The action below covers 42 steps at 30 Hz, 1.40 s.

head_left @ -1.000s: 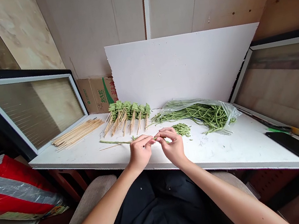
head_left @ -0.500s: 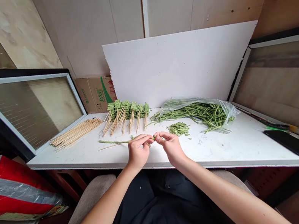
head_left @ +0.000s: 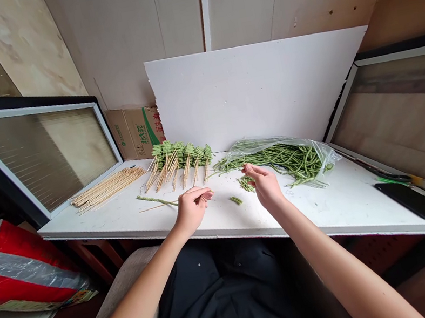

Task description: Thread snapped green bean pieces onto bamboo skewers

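Note:
My left hand [head_left: 192, 209] is closed in a pinch just above the front of the table. From its left side runs a long green bean [head_left: 156, 199], which it grips; a thin bamboo skewer [head_left: 149, 209] lies beside the bean. My right hand [head_left: 265, 182] has its thumb and fingers pressed together over the small heap of bean scraps [head_left: 246, 184], partly covering it. Whatever is between those fingertips is too small to make out. Between my hands, a few short bean pieces [head_left: 236, 200] lie together on the white table.
Skewered beans [head_left: 183, 156] are stacked at the back, with loose bamboo skewers [head_left: 108, 187] left of them. A clear plastic bag of long beans [head_left: 286, 159] lies at back right. A black phone [head_left: 419, 202] rests at the right edge; a cardboard box [head_left: 136, 131] stands behind.
My hands have parted. The right moved right and farther away, over the scrap heap; the left shifted slightly left with the bean. Short bean pieces now show on the table between them.

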Motion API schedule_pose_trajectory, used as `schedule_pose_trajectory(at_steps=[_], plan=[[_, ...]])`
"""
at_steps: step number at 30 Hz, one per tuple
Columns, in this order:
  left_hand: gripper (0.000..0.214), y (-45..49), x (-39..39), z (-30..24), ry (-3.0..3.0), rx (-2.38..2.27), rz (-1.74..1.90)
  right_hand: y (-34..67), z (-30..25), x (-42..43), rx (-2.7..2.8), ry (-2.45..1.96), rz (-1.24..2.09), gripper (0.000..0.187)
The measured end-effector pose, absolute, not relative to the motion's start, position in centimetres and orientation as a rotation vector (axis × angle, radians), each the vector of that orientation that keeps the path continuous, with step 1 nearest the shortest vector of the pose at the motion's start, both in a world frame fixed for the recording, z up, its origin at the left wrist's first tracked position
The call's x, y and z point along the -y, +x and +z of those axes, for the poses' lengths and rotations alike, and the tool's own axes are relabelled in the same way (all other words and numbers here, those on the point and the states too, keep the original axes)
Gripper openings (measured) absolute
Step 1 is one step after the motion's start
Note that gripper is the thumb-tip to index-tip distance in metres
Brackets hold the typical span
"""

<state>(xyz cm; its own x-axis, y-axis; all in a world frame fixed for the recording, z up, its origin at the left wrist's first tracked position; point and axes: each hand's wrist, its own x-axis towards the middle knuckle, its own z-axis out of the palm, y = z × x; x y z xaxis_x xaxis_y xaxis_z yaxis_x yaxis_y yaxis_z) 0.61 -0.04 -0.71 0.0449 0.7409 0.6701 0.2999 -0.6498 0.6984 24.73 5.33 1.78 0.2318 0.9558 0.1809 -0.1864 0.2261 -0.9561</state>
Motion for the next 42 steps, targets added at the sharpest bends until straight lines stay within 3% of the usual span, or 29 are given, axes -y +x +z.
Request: schedule_pose_trajectory(at_steps=[10, 19, 23, 26, 30, 35, 42], plan=[[0.025, 0.4, -0.1, -0.5, 2.033, -1.090, 1.517, 26.0, -1.5, -7.5, 1.343, -1.204, 1.034, 0.066], [0.033, -0.1, -0.3, -0.5, 2.125, -1.128, 1.472, 26.3, -1.9, -7.5, 1.867, -1.549, 0.435, 0.022], [0.033, 0.0, -0.3, -0.6, 2.211, -1.151, 1.395, 25.7, -2.4, -7.1, 1.908, -1.705, 0.381, 0.025], [0.031, 0.0, -0.4, -0.9, 2.221, -1.160, 1.370, 25.9, -2.4, -7.3, 1.828, -1.616, 0.501, 0.038], [0.032, 0.0, -0.8, -1.3, 2.137, -1.157, 1.405, 26.2, -1.2, -7.0, 1.687, -1.387, 0.662, 0.042], [0.037, 0.4, -0.7, -1.6, 2.067, -1.136, 1.453, 24.6, 1.5, -4.3, 1.998, -0.979, 0.863, 0.045], [0.035, 0.4, -0.5, -1.6, 2.144, -1.124, 1.383, 22.4, 1.3, -2.8, 2.064, -0.693, 0.492, 0.027]])
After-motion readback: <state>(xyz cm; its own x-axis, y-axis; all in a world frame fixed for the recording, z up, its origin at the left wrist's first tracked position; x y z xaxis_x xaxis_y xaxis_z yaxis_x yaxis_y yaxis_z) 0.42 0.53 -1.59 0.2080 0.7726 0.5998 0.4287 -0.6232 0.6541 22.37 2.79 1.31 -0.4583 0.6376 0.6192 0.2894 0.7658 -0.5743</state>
